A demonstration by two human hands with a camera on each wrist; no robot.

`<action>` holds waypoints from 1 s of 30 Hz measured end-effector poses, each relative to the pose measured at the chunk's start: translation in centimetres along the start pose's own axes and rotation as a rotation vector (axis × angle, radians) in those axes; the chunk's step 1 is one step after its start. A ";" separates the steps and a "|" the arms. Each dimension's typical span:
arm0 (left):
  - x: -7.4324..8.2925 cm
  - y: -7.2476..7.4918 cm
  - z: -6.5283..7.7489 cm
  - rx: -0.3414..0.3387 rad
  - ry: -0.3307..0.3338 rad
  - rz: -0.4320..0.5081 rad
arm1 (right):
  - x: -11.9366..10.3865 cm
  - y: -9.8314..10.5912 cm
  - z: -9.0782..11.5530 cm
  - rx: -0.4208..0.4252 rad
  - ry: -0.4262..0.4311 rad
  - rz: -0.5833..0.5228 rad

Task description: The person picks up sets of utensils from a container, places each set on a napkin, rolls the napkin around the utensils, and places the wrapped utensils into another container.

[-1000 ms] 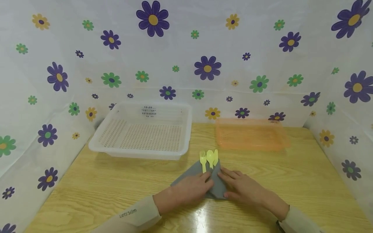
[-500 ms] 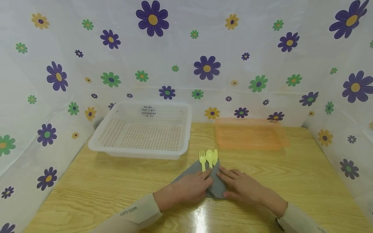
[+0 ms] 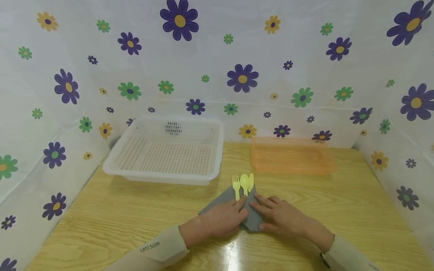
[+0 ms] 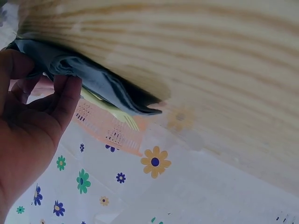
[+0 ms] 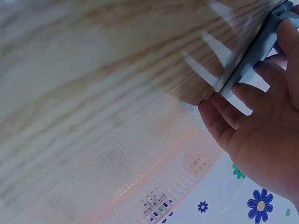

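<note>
A grey cloth napkin [image 3: 218,202] lies folded on the table, its right side turned in over the cutlery. Heads up, a yellow fork [image 3: 236,186], spoon [image 3: 244,183] and knife [image 3: 251,182] stick out of its far end, their handles covered by cloth and fingers. My left hand [image 3: 223,218] holds the napkin at the handles, index finger reaching toward the spoon; the left wrist view shows the thumb and bent fingers around the cloth fold [image 4: 70,65]. Spread over the right fold, the fingers of my right hand [image 3: 283,216] press lightly near its edge, thumb at the near corner.
Behind the hands to the left stands a white perforated basket [image 3: 162,178]. An orange shallow basket [image 3: 291,167] sits at the back right. The wood-grain table [image 3: 118,210] is bordered by a flowered white curtain [image 3: 210,56] on its back and sides.
My left index finger has stretched slightly forward along the cutlery. My right fingertips have shifted a little left on the fold. The napkin and cutlery stay in place.
</note>
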State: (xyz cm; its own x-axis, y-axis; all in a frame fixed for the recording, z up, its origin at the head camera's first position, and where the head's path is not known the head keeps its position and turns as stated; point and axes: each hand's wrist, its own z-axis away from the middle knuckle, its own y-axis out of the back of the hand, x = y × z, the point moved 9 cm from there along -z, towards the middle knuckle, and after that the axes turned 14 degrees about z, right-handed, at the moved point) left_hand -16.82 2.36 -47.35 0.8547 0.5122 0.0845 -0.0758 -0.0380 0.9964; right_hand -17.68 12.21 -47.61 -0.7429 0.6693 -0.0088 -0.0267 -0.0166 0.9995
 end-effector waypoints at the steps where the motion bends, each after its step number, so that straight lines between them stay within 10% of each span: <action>1: 0.0 0.0 0.0 0.001 -0.001 -0.004 | 0.0 0.0 0.0 -0.002 -0.001 0.005; 22: 0.4 1.2 0.4 0.070 -0.092 -0.110 | -0.6 1.0 -0.6 -0.024 -0.008 0.033; 30: -0.5 1.0 0.0 0.035 0.025 0.106 | -0.5 0.2 -1.2 -0.033 -0.052 0.071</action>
State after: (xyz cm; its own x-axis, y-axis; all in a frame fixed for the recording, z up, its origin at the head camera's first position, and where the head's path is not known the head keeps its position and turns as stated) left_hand -17.32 2.03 -46.43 0.8297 0.5250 0.1894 -0.1465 -0.1227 0.9816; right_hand -18.10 11.01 -47.41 -0.7077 0.7035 0.0644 0.0020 -0.0892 0.9960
